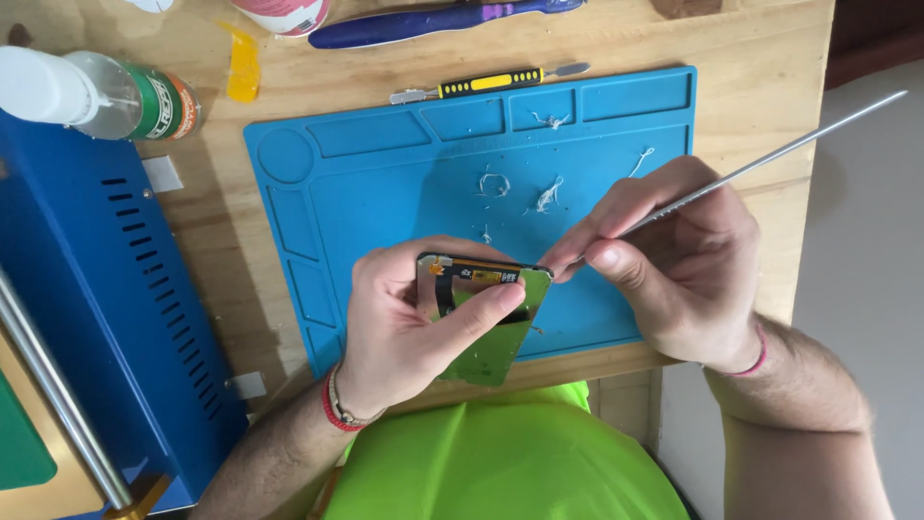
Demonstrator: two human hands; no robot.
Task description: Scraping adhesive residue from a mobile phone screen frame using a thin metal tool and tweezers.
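Note:
My left hand (409, 323) grips a phone screen assembly (491, 332), tilted, its greenish metal back facing up, over the near edge of a blue work mat (404, 173). The thumb lies across its upper part. My right hand (674, 260) pinches a long thin metal tool (770, 159), held like a pen. The tool's tip meets the assembly's top right corner, where the fingertips hide it. The shaft sticks out up and to the right, past the table edge.
Bits of white glue residue (549, 193) lie on the mat. A yellow-and-black pry tool (491, 84) rests just beyond it. A blue metal machine (106, 318) stands at left, with a clear bottle (96, 96) lying behind it. A purple tool (433, 19) lies at the back.

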